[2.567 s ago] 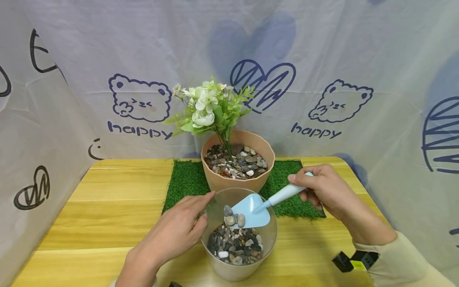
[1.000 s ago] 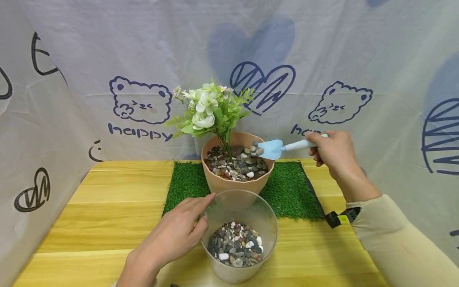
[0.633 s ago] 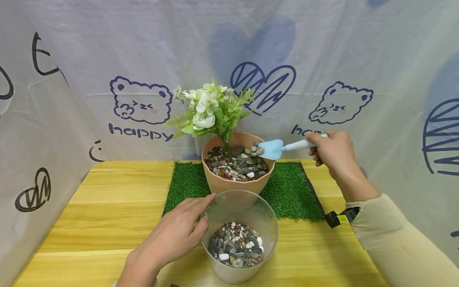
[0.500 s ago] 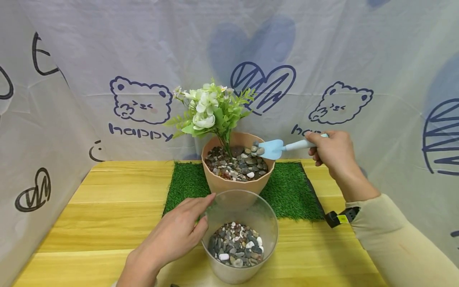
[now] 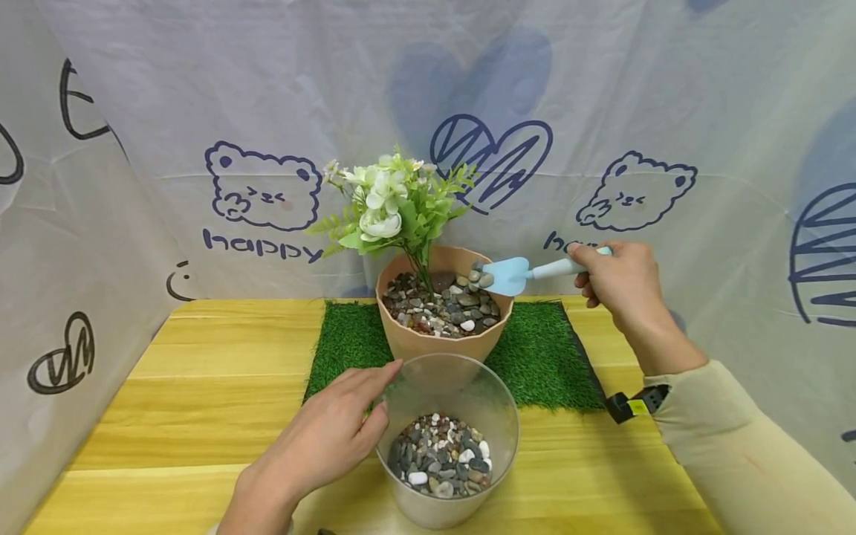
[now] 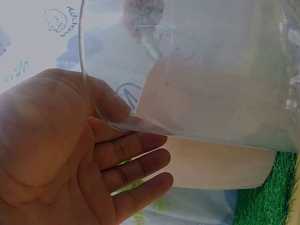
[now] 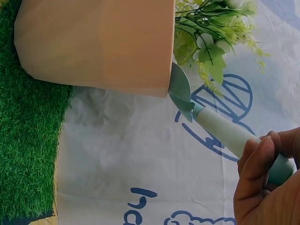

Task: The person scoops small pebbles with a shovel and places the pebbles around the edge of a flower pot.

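In the head view, my right hand point(image 5: 625, 286) grips the pale handle of a small light-blue trowel point(image 5: 510, 276). Its blade reaches over the right rim of a peach flowerpot point(image 5: 441, 347), and a few grey pebbles point(image 5: 478, 278) sit at the blade's tip. White flowers with green leaves point(image 5: 381, 204) stand in the pot among pebbles. My left hand point(image 5: 334, 423) holds the rim of a clear plastic bucket point(image 5: 498, 438), thumb and fingers on either side of the wall in the left wrist view. Mixed pebbles point(image 5: 441, 461) cover the bucket's bottom.
The pot stands on a green artificial-grass mat point(image 5: 548, 364) on a wooden table point(image 5: 227, 386). Just behind hangs a white printed curtain point(image 5: 267, 89), which also lines both sides. The bucket stands close in front of the pot.
Since the earliest frame, my right hand has carried the trowel with its pebbles from above the bucket, up and away to the pot's rim. Over the last second almost nothing has moved.
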{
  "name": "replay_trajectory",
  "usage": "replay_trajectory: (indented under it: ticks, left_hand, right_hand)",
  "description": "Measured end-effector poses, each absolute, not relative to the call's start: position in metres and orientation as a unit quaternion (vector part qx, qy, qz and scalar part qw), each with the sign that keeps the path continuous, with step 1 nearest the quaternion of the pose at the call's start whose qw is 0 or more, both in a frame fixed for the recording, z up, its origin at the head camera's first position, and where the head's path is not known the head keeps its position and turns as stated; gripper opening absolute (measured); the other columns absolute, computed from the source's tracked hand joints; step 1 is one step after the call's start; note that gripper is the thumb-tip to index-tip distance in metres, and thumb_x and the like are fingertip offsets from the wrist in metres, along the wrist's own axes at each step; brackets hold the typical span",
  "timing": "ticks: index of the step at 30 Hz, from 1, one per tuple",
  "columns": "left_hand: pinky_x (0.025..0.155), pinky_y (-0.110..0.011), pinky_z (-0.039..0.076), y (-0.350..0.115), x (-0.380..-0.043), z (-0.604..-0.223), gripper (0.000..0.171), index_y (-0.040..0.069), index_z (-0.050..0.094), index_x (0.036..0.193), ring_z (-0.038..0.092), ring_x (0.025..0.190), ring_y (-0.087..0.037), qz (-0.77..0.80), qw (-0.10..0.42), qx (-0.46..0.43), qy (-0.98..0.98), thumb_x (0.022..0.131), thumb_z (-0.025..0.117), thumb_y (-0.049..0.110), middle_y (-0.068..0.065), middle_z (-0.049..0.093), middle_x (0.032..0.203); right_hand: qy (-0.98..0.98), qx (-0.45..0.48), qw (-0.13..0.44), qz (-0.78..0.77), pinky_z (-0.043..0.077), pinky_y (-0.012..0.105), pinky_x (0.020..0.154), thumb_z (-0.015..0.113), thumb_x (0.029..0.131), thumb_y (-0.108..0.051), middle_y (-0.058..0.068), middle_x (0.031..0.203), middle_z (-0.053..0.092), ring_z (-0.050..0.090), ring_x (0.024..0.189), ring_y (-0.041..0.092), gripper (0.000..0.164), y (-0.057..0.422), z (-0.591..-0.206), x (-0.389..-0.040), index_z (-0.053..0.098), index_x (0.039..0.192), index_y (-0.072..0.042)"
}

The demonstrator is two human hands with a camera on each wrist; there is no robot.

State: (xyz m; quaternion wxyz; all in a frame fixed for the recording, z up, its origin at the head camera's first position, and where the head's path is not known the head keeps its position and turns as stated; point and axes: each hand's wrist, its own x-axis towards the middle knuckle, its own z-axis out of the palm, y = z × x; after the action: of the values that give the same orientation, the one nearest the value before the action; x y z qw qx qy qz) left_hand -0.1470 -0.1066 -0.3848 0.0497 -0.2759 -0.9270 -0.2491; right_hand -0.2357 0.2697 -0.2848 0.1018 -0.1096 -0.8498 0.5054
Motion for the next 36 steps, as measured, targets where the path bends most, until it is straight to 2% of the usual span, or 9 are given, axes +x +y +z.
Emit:
replay_trajectory:
  ticks: [13,22,27,36]
  left_hand:
    - [0.119,-0.045,0.048,-0.107,-0.148,-0.385,0.054,0.014,0.048,0.159,0.056,0.141,-0.02,-0.25,0.047,-0.278,-0.926,0.106,0.055,0.026,-0.001,0.058,0.155]
    - [0.118,-0.046,0.048,-0.106,-0.148,-0.384,0.055,0.015,0.048,0.16,0.056,0.141,-0.02,-0.251,0.047,-0.277,-0.926,0.107,0.054,0.026,-0.002,0.058,0.155]
    - [0.118,-0.045,0.049,-0.106,-0.148,-0.384,0.055,0.015,0.048,0.16,0.057,0.14,-0.02,-0.251,0.043,-0.276,-0.927,0.107,0.054,0.025,-0.001,0.059,0.154]
    - [0.116,-0.045,0.05,-0.106,-0.148,-0.384,0.055,0.015,0.047,0.16,0.058,0.138,-0.019,-0.252,0.042,-0.274,-0.927,0.107,0.054,0.025,-0.001,0.06,0.153]
  right_hand:
    - [-0.871,-0.099,0.139,0.461,0.06,0.029,0.05,0.065,0.102,-0.041,-0.004,0.064,0.069,0.062,0.052,0.009,0.047,0.266,-0.284,-0.236,0.073,0.113,0.004]
    - [-0.885,-0.095,0.163,0.426,0.06,0.028,0.05,0.064,0.102,-0.041,0.002,0.068,0.072,0.065,0.052,0.011,0.047,0.26,-0.282,-0.234,0.074,0.111,0.004]
    - [-0.892,-0.093,0.175,0.407,0.059,0.028,0.048,0.064,0.102,-0.043,0.009,0.074,0.075,0.066,0.052,0.012,0.047,0.257,-0.281,-0.234,0.074,0.109,0.002]
    - [-0.9,-0.087,0.201,0.376,0.054,0.028,0.044,0.066,0.101,-0.042,0.016,0.079,0.076,0.066,0.052,0.016,0.044,0.25,-0.281,-0.231,0.076,0.107,0.0]
